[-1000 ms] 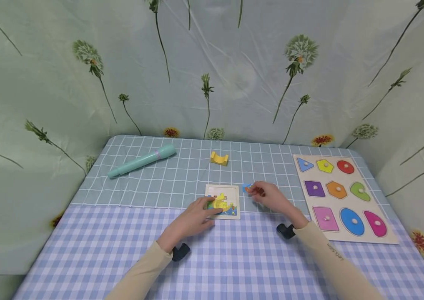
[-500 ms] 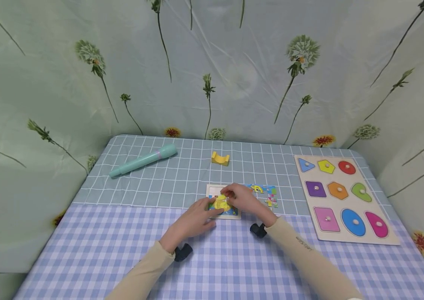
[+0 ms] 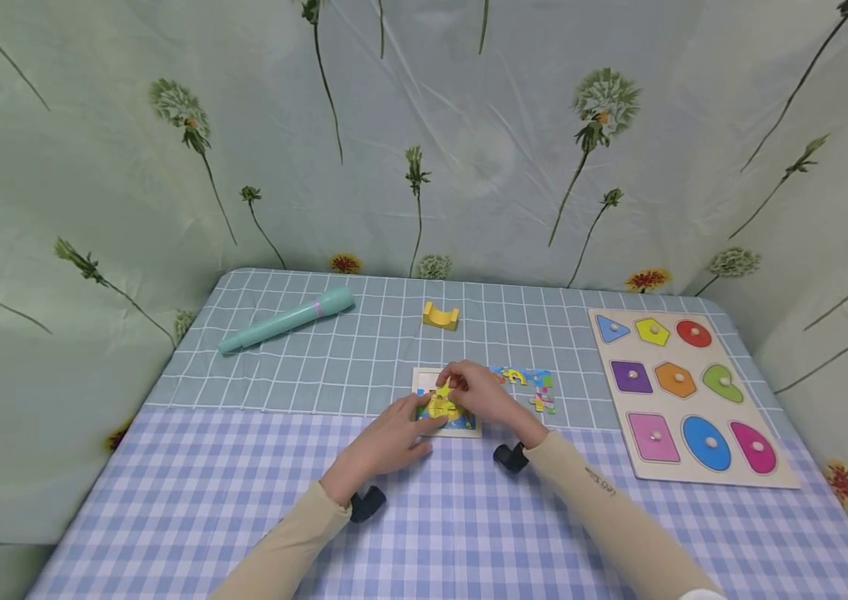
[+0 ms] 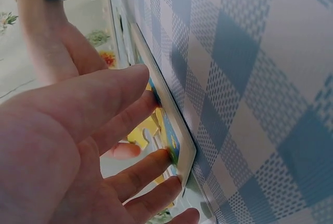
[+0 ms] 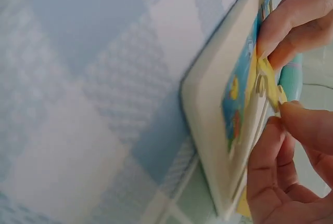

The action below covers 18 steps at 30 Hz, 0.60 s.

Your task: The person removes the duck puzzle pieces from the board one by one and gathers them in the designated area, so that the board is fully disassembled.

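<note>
A small jigsaw puzzle in a square wooden frame [image 3: 461, 433] lies on the table, partly filled with blue and yellow pieces. My left hand [image 3: 391, 433] rests on its left side. In the left wrist view the fingers of the left hand [image 4: 67, 146] are spread, with fingertips on the pieces and the frame's edge. My right hand [image 3: 485, 393] reaches over the frame from the right. Between thumb and forefinger it pinches a yellow puzzle piece [image 5: 270, 83], tilted above the pieces below it. Left fingertips touch the piece's near end.
Several loose puzzle pieces [image 3: 544, 380] lie just right of the frame. Farther right is a wooden shape board [image 3: 641, 417] with knobbed coloured shapes. A yellow curved block [image 3: 440, 317] stands behind the frame, and a teal tapered stick [image 3: 284, 322] lies at the back left.
My right hand has moved left from the loose pieces to the frame, and now holds a yellow piece tilted up there. The left hand has stayed on the puzzle.
</note>
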### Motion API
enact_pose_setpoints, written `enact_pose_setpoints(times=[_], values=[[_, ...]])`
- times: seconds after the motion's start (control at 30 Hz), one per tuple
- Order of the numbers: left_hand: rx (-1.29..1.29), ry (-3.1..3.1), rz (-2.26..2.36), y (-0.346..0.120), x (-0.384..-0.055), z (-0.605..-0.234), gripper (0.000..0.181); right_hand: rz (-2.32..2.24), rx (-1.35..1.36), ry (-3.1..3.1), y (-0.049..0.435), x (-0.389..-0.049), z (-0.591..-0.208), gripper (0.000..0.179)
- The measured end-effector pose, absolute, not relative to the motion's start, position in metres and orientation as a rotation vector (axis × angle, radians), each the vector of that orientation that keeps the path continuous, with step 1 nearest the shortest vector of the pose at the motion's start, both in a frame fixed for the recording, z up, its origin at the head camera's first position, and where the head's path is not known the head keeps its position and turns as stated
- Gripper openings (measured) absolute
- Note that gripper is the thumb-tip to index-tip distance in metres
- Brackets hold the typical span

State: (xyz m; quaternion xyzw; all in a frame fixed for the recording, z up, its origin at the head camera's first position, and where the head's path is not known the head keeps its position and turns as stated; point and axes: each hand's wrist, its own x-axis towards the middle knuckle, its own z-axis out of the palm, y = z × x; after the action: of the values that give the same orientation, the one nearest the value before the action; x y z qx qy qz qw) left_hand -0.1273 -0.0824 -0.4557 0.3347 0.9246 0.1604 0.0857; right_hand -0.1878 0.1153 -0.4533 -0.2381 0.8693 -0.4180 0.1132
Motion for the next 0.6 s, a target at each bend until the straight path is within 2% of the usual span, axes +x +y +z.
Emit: enact_pose_setpoints(times=[0.2, 0.4, 0.6], values=[[0.982, 2.768, 0.464, -0.082, -0.127, -0.457, 0.042, -1.397, -0.511, 2.498, 0.136, -0.188, -0.452, 0.02], [0.991, 2.775, 0.494, -0.082, -0.125, -0.456, 0.042, -1.373, -0.308, 2.614, 0.172, -0.184, -0.449, 0.01], [0.988, 2.776, 0.506, -0.081, -0.125, -0.457, 0.041, -1.306, -0.222, 2.693, 0.201, -0.181, -0.453, 0.008]])
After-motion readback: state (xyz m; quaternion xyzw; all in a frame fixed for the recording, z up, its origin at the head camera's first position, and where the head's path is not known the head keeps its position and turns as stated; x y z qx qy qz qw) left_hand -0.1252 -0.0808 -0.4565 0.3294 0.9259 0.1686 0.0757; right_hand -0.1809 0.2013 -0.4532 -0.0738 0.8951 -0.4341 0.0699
